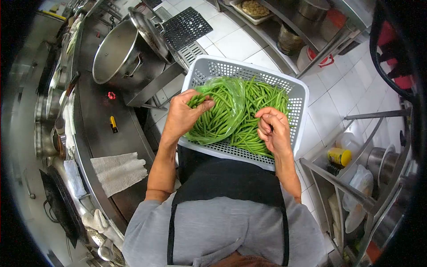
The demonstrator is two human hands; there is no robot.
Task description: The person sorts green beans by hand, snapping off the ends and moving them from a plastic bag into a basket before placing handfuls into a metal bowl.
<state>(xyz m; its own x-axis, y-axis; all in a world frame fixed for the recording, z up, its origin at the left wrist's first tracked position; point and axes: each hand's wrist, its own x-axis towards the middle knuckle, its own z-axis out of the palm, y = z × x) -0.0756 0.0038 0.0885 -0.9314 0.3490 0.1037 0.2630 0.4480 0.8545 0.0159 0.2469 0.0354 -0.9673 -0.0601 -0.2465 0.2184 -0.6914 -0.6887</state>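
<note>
A light grey perforated plastic basket (304,89) in front of my body holds many green beans (262,100). On its left side lies a clear plastic bag (239,107), its mouth spread, with more beans in and under it. My left hand (183,113) is at the basket's left rim, thumb and fingers closed on a few green beans. Over the right part of the pile is my right hand (274,129), its fingers curled in and the thumb against them. Whatever may be between those fingers is hidden.
To the left, a metal counter bears a large pot (116,51) with its lid (149,33) leaning on it, a yellow-and-black cutter (114,124) and a towel (119,172). Metal shelving (284,49) stands ahead right; a metal rack (342,187) is close on the right.
</note>
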